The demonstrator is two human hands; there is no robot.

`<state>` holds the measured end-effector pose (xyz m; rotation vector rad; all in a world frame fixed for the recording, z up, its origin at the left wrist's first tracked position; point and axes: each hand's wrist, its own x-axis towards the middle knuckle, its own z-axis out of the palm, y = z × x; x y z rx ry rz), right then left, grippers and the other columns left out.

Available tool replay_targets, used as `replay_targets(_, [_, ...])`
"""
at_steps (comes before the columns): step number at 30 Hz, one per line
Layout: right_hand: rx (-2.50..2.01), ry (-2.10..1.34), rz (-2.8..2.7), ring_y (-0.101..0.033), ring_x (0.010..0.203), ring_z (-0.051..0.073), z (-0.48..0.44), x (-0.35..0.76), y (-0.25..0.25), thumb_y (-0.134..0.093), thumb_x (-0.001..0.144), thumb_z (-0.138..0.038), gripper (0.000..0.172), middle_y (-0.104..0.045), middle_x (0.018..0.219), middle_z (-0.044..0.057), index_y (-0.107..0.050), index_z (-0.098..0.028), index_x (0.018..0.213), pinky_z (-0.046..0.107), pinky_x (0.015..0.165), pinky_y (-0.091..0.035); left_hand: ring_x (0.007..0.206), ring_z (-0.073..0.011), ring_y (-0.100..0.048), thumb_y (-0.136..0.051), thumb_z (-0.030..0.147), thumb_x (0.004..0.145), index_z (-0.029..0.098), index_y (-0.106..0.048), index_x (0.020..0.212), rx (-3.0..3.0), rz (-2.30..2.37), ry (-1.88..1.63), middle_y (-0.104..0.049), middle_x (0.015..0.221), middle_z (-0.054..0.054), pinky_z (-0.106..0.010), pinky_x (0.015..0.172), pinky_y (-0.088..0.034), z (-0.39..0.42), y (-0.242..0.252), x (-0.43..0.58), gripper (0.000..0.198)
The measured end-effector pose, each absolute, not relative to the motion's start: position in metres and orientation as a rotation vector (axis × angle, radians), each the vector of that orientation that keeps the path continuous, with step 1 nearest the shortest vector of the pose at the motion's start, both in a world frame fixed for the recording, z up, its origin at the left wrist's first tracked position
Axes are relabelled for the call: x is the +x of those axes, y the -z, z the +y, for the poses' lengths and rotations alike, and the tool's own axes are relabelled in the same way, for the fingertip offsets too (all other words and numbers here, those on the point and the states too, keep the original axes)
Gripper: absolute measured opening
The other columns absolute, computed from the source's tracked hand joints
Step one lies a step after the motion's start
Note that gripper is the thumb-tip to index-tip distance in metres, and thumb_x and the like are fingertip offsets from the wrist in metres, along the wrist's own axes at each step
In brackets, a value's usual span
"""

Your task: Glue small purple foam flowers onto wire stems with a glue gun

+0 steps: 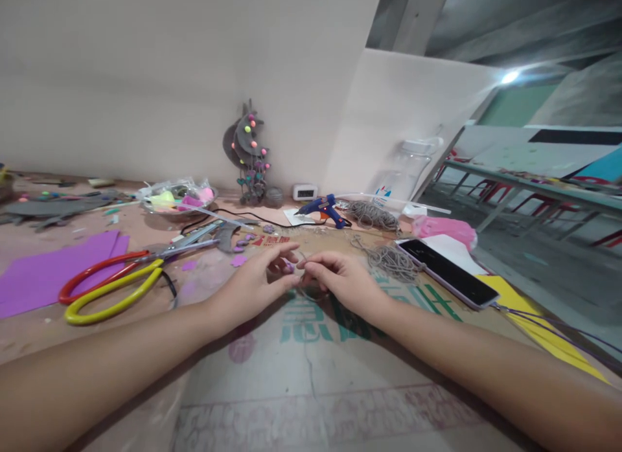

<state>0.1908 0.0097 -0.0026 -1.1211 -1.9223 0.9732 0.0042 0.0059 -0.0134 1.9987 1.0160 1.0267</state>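
Over the cardboard, my left hand (265, 271) is curled, its index finger arched away from the thumb. A small purple piece (289, 268) shows among its fingers, partly hidden by them. Close beside it, my right hand (343, 280) pinches a thin strand of grey yarn (313, 296) that loops below the fingertips. The fingertips of both hands nearly meet. A loose heap of grey yarn (393, 261) lies just right of my right hand. Small purple scraps (238, 261) are scattered beyond my left hand.
Left are red-and-yellow-handled scissors (116, 287) on purple sheets (58, 271). At the back stand a blue glue gun (323, 209), a bowl of coloured pieces (182, 196), a moon-shaped decoration (247, 151) and a clear bottle (405, 170). A phone (447, 271) lies right.
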Motion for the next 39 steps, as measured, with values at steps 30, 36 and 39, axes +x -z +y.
replay_targets(30, [-1.088,-0.499,-2.136,-0.053,0.07,0.013,0.008,0.197,-0.015,-0.048,0.086,-0.03,0.029,-0.059,0.081,0.004,-0.058,-0.017,0.108,0.025,0.065,-0.044,0.066,-0.0128,-0.056,-0.056,0.035,0.079,0.015,-0.058,0.073,1.632,0.886,-0.916,-0.061,0.067,0.0,-0.025,0.065,-0.043,0.01,0.014,0.008,0.021])
replay_targets(36, [-1.192,-0.226,-2.52,-0.056,0.082,0.017,0.027,0.223,-0.025,-0.053,0.083,-0.029,0.023,-0.063,0.091,0.006,-0.064,-0.019,0.1,0.028,0.074,-0.042,0.061,-0.0107,-0.056,-0.058,0.034,0.078,0.015,-0.058,0.087,1.485,0.875,-0.917,-0.062,0.065,0.001,-0.024,0.063,-0.044,0.012,0.019,0.008,0.021])
replay_targets(39, [-1.172,-0.193,-2.697,-0.057,0.08,0.017,0.027,0.226,-0.025,-0.059,0.079,-0.03,0.024,-0.062,0.091,0.006,-0.066,-0.021,0.1,0.027,0.071,-0.042,0.062,-0.0113,-0.056,-0.056,0.035,0.08,0.014,-0.058,0.081,1.519,0.904,-0.907,-0.062,0.065,0.0,-0.024,0.063,-0.043,0.009,0.014,0.008,0.021])
